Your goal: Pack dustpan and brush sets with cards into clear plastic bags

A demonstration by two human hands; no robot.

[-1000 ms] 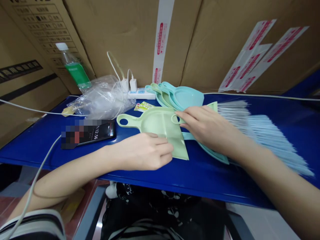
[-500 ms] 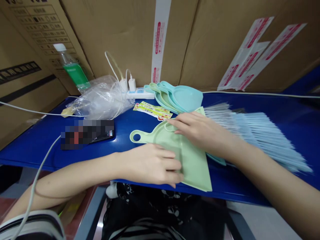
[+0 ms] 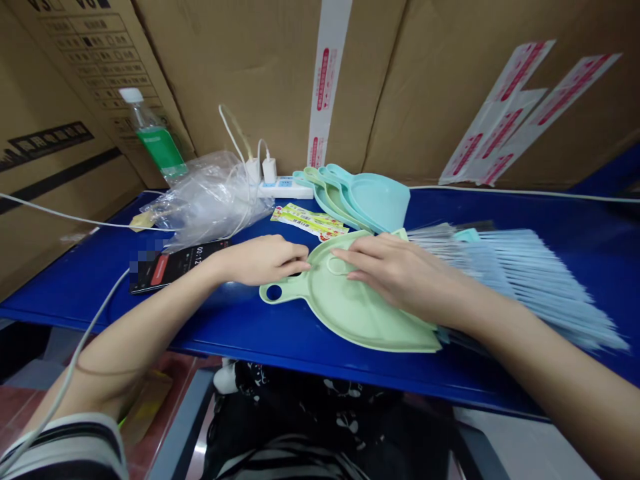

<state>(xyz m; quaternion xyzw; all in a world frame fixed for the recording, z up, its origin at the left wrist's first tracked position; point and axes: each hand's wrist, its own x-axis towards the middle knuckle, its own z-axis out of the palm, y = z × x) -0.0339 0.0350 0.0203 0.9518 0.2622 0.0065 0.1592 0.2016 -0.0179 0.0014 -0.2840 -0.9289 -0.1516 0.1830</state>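
Our green dustpan [image 3: 345,310] lies open side up in the middle of the surface [image 3: 240,320], its handle to the left and its wide lip to the right, running under our right arm. Our right grip [image 3: 395,273] appears to pinch the ringed green handle [image 3: 329,265] over the pan, thumb and fingers close about the ring. Our left grip [image 3: 265,260] has its fingertips drawn together at the pan's far left rim; whether the rim is between them we cannot tell. To settle handle against pan well, we judge it best to steady the rim with the left and guide the ring gently with the right, pressing evenly, since thin plastic may flex or skid. We should mind the near rim, which sits near the surface's edge, and hold the wrist clear of the pale bristles [image 3: 430,240] and blue bristles [image 3: 555,287] so none get bent.
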